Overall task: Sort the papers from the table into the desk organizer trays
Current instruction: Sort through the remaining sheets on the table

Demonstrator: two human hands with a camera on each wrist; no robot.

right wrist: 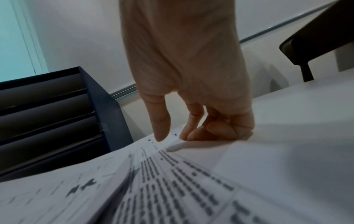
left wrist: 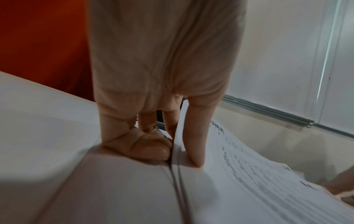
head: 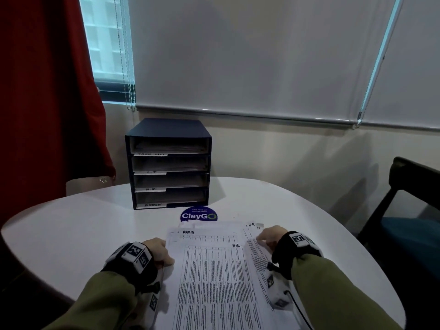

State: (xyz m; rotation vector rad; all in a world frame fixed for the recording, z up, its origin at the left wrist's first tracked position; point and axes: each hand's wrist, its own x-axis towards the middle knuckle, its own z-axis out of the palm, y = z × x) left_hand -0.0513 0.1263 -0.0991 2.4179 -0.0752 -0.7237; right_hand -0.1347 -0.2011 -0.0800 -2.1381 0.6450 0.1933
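Observation:
A fanned stack of printed papers (head: 214, 270) lies on the white table (head: 71, 222) in front of me; hand-written marks read ADMIN and H-R. My left hand (head: 164, 254) pinches the stack's left edge, thumb on top of the sheet (left wrist: 249, 174) and the other fingers (left wrist: 149, 145) curled beside and under it. My right hand (head: 265, 239) is at the right edge, one digit touching the print (right wrist: 162, 181) and the rest curled at the paper's border. The dark desk organizer (head: 169, 163) stands behind with stacked trays labelled TASK LIST, I.T., H.R. and ADMIN, each holding paper.
A round blue ClayGo sticker (head: 198, 214) lies between the organizer and the papers. A dark chair (head: 409, 210) stands at the table's right. A red curtain (head: 47, 91) hangs at the left, and window blinds run along the wall behind.

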